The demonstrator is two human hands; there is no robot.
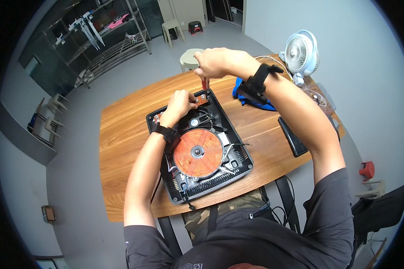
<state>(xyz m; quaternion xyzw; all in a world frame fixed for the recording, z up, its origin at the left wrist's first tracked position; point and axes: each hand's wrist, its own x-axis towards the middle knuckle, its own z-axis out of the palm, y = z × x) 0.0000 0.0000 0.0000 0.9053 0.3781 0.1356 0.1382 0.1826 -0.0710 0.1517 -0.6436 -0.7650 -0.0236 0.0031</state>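
An opened induction cooker base (245, 159), a black rectangular housing, lies on the wooden table in front of me. Its round orange-red coil (184, 152) is exposed. My right hand (214, 62) grips a red-handled screwdriver (205, 84) from above, held upright over the housing's far right corner. Below it runs a narrow orange-brown circuit board (202, 100) along the far edge. At that board my left hand (179, 105) rests with curled fingers; what they pinch, if anything, is hidden. Loose wires (232, 147) stick out on the coil's right side.
Right of the housing lie a blue cloth (258, 103) and a flat black device (292, 136). A white fan (299, 54) stands at the table's far right, beside cables (316, 96). A pale stool (191, 58) is past the far edge, and a metal rack (114, 56) at the back left.
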